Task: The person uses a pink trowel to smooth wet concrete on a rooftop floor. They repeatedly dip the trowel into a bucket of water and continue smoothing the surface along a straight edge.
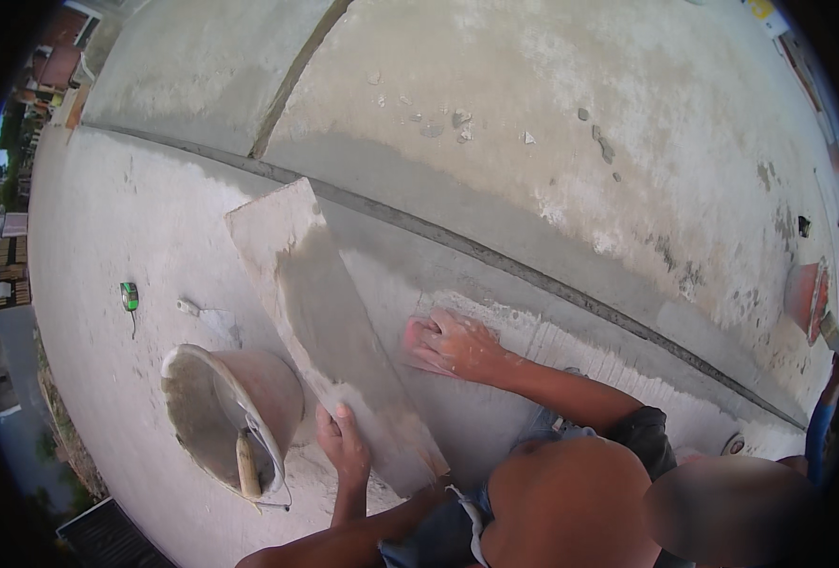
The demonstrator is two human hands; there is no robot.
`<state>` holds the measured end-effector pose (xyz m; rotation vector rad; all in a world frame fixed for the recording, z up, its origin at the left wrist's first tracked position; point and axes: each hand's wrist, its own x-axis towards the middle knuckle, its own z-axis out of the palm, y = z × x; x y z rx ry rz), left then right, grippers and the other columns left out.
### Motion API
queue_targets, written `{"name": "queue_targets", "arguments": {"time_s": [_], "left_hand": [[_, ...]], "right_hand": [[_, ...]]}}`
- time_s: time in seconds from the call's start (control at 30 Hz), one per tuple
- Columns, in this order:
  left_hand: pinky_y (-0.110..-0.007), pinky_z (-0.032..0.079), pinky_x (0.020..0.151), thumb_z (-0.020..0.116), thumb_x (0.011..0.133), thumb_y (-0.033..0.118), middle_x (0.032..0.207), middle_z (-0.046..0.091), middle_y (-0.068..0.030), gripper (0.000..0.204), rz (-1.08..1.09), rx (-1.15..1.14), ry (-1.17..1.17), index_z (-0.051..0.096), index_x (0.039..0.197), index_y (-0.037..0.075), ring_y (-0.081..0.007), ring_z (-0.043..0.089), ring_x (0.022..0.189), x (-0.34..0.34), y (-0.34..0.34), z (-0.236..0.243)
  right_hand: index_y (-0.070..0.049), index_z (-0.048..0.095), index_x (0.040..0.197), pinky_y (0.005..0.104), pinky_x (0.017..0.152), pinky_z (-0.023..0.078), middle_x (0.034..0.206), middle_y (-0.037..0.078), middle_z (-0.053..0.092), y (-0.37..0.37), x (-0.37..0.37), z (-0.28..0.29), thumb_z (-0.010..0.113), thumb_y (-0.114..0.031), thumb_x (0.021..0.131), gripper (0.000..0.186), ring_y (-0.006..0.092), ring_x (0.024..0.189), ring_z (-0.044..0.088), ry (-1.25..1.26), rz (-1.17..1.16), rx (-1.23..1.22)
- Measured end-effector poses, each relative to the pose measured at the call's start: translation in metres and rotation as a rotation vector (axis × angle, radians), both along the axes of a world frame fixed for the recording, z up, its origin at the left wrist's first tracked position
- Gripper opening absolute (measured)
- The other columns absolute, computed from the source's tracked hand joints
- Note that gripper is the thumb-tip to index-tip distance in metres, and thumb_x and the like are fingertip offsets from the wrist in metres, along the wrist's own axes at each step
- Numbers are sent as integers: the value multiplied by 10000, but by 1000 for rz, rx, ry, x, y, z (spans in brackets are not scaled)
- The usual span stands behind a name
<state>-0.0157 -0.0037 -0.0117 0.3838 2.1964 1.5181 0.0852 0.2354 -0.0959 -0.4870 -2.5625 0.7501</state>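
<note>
My left hand [344, 443] grips the near left edge of a long, cement-smeared board [330, 317], its thumb on the upper face. A wet grey patch runs along the board, which slants from far left to near right. To the right of it, my right hand [462, 343] is closed round a red-pink pad [421, 348], perhaps a sponge, against the pale cement surface. The palm hides most of this pad. Left of the board, a cement-crusted bucket [277, 383] leans on its side, mouth toward the left, holding a wooden-handled tool [247, 464].
A trowel [213, 320] and a green tape measure [129, 296] lie beyond the bucket. One long dark groove [467, 248] crosses the surface. Loose cement bits [462, 120] lie past it. Far right are a reddish bucket [804, 295] and another person's blue sleeve [820, 417].
</note>
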Motion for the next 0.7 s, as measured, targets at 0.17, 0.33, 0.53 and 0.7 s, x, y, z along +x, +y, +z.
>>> {"name": "queue_targets", "arguments": {"time_s": [0.17,0.33,0.53,0.7], "left_hand": [[-299,466,936,535,1102,304,1147,661,-86,381,37,9,-13,592,1276,-30,-137,590,1030,1,3,-3],[-297,467,926,536,1103,301,1138,658,-82,373,23,-10,29,593,1272,-26,-134,589,1023,1,2,-4],[-322,479,967,523,1110,279,1173,661,-103,379,51,90,-44,553,1317,-37,-155,607,1072,3,1,-2],[-318,485,967,517,1112,262,1205,661,-113,393,17,63,-51,529,1362,-41,-160,614,1083,2,-4,-11]], "right_hand": [[-46,674,1156,409,680,561,945,106,558,54,-25,-1,716,-327,945,353,293,858,639,-117,-164,100],[-84,661,1215,403,673,556,953,98,546,-9,8,-10,726,-317,932,373,262,860,625,-147,166,-76],[-96,692,1136,391,686,570,933,73,553,53,42,5,749,-317,919,315,256,834,641,-210,-267,79],[-124,713,985,352,580,556,903,53,584,1,95,6,779,-264,882,186,212,796,636,-140,56,52]]}}
